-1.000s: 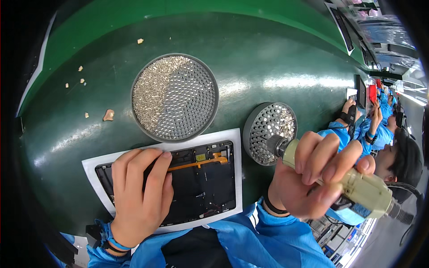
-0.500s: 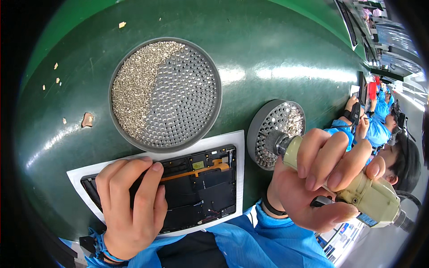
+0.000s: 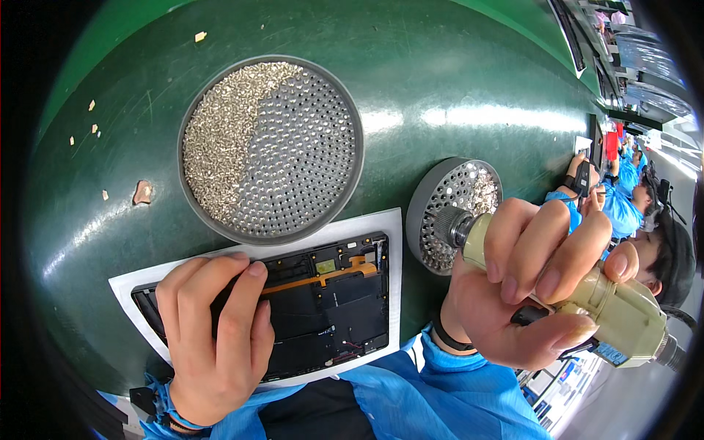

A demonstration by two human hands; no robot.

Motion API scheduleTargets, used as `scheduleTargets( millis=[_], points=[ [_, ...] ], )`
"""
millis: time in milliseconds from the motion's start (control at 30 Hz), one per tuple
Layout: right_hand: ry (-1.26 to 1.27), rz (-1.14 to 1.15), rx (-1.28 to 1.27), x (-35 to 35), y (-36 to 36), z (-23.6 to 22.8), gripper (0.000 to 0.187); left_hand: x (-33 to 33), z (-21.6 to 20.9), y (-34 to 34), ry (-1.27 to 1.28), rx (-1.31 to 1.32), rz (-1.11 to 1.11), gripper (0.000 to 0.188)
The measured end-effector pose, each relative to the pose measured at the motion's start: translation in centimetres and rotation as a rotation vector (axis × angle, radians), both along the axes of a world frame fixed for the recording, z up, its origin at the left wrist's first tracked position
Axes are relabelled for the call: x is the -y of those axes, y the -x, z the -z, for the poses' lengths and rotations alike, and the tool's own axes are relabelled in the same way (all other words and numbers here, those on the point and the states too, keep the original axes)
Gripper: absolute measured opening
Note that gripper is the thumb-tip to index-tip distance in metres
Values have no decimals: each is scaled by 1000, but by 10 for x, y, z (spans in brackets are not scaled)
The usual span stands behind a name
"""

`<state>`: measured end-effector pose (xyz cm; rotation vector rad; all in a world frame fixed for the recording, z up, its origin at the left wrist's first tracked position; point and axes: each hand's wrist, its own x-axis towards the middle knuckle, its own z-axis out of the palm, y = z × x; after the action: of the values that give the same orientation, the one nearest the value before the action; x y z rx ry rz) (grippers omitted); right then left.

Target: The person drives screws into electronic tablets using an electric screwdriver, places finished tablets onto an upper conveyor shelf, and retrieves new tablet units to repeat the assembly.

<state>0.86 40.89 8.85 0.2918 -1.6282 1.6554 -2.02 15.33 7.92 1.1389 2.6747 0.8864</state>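
Note:
A pale green electric screwdriver (image 3: 612, 312) fills my right hand (image 3: 539, 279), fingers wrapped round its body. Its knurled grey nose reaches over a small round grey tray (image 3: 418, 209), whose perforated plate carries small shiny screws; the bit is hard to make out against them. My left hand (image 3: 216, 326) rests with fingers stretched over the left part of an opened black tablet-like device (image 3: 359, 315). An orange flat cable runs along the device's upper inside. Under it lies a white sheet (image 3: 394, 279). Whatever sits beneath my left palm is hidden.
A large round grey tray (image 3: 358, 169) stands behind the device, its left half heaped with screws. Small yellowish scraps (image 3: 200, 37) and a brownish piece (image 3: 143, 192) lie on the green table (image 3: 469, 59). At right, co-workers in blue sleeves (image 3: 620, 216) sit along the bench.
The trays and device sit slightly higher in the picture. My right hand and the screwdriver have shifted slightly, the nose still over the small tray. My left hand stays on the device.

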Motion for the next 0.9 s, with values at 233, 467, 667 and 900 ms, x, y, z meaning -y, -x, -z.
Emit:
scheduleTargets(
  millis=[233,467,667,900],
  points=[
    [-15,27,-96,12,-13,-14,58,-1,2,0,-22,-43,-10,49],
    [-49,-245,-30,19,-4,-10,63,2,8,-2,-35,-74,-48,44],
    [-25,-213,-39,29,1,6,67,6,9,0,-67,-34,-14,50],
    [0,-209,22,30,1,6,67,6,8,0,-79,18,4,60]
  ],
)
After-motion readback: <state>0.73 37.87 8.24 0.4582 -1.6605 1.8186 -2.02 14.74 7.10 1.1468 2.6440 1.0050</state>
